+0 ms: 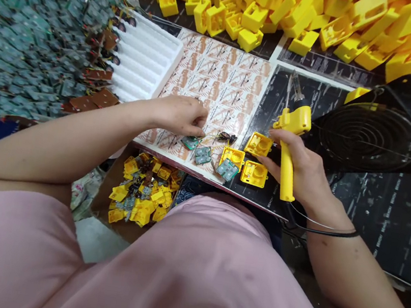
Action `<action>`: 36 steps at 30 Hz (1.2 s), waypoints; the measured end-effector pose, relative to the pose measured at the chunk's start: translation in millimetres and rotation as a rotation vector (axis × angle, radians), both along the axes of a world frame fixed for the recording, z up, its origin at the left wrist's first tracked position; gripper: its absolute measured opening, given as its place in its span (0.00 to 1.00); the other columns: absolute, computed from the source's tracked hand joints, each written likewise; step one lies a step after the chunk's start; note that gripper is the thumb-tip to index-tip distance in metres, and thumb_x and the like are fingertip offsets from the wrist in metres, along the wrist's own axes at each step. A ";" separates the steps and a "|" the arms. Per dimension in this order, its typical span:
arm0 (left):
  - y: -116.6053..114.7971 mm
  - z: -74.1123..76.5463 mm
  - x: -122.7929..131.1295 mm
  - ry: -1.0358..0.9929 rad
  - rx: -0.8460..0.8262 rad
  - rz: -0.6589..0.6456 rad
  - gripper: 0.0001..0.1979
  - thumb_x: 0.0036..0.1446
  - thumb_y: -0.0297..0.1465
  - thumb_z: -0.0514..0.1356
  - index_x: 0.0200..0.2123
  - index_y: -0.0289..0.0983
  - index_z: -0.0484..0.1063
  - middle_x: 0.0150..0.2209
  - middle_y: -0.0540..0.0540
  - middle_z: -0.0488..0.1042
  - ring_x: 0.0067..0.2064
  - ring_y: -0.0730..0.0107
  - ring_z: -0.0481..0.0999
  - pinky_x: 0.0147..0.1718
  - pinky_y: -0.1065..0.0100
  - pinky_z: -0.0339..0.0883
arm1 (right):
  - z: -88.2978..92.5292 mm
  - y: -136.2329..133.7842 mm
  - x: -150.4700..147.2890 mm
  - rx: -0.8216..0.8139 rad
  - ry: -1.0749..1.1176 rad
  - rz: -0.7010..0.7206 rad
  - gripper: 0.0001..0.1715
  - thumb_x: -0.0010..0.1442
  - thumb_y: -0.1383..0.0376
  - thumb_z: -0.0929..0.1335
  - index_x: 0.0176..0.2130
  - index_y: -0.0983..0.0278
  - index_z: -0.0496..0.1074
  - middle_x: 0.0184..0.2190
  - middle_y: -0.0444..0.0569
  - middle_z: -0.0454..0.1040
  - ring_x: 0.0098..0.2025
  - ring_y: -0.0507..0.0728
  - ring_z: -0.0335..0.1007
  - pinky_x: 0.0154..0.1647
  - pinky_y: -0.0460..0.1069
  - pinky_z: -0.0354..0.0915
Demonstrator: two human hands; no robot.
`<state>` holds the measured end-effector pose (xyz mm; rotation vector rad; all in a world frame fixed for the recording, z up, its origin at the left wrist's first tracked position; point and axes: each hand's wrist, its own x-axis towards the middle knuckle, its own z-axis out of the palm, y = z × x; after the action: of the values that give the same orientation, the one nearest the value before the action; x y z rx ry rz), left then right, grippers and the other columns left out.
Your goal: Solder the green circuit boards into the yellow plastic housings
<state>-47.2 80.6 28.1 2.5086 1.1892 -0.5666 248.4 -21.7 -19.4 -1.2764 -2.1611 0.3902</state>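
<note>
My right hand (pixel 304 166) is wrapped around the handle of a yellow soldering gun (pixel 288 156), its metal tip pointing away from me. Close to those fingers sit small open yellow housings: one (pixel 259 144) farther back, another (pixel 254 174) nearer, and a third (pixel 232 157) to the left. My left hand (pixel 184 115) has its fingers pinched on a small green circuit board (pixel 190 142), partly hidden beneath them. Two more circuit boards lie alongside, one (pixel 202 155) on the printed sheet and one (pixel 227 169) over the third housing's edge. Thin wires run to small black round parts (pixel 226 137).
A large heap of circuit boards (pixel 41 37) fills the left, beside a white foam tray (pixel 146 57). Yellow housings (pixel 252 17) are piled at the back. A black fan (pixel 371 132) stands at right. Below the table edge, a cardboard box (pixel 105 188) holds mixed parts.
</note>
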 end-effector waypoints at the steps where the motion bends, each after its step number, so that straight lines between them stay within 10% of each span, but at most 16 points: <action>1: -1.3 0.4 0.7 0.003 0.010 0.002 0.10 0.56 0.38 0.60 0.37 0.38 0.75 0.36 0.46 0.79 0.36 0.66 0.75 0.32 0.70 0.57 | -0.9 0.4 -0.4 -0.002 0.007 -0.002 0.28 0.62 0.60 0.71 0.59 0.57 0.63 0.49 0.50 0.77 0.41 0.57 0.78 0.42 0.50 0.74; 17: -2.1 15.6 8.6 0.102 -0.125 0.095 0.09 0.58 0.32 0.56 0.37 0.36 0.74 0.33 0.47 0.78 0.34 0.70 0.74 0.35 0.70 0.60 | -8.1 -0.2 -7.2 0.110 0.068 -0.028 0.29 0.60 0.62 0.72 0.59 0.56 0.64 0.51 0.49 0.78 0.43 0.57 0.79 0.44 0.50 0.76; 25: 40.3 14.4 -9.6 -0.463 -0.429 0.353 0.12 0.49 0.35 0.62 0.36 0.36 0.75 0.28 0.48 0.73 0.29 0.74 0.70 0.34 0.66 0.65 | -13.2 0.2 -8.6 0.106 0.082 -0.027 0.29 0.61 0.61 0.72 0.59 0.57 0.64 0.49 0.50 0.78 0.41 0.56 0.79 0.41 0.50 0.75; 30: 50.1 -8.5 13.0 -0.431 -0.166 0.416 0.10 0.52 0.30 0.61 0.38 0.34 0.78 0.31 0.46 0.76 0.34 0.69 0.75 0.38 0.64 0.68 | -14.1 0.5 -10.3 0.136 0.056 -0.043 0.29 0.61 0.60 0.72 0.59 0.57 0.64 0.49 0.51 0.78 0.40 0.56 0.79 0.41 0.49 0.74; 36: 36.8 -6.9 16.9 -0.197 0.083 0.166 0.18 0.59 0.32 0.53 0.45 0.36 0.80 0.44 0.44 0.81 0.51 0.59 0.78 0.54 0.59 0.67 | -14.2 1.9 -10.4 0.194 0.054 -0.042 0.29 0.61 0.61 0.72 0.59 0.57 0.64 0.46 0.49 0.79 0.41 0.56 0.79 0.41 0.47 0.73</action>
<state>-30.2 117.3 21.2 2.4350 1.3510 -0.2264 238.0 -19.8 -33.6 -1.1873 -2.0682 0.1902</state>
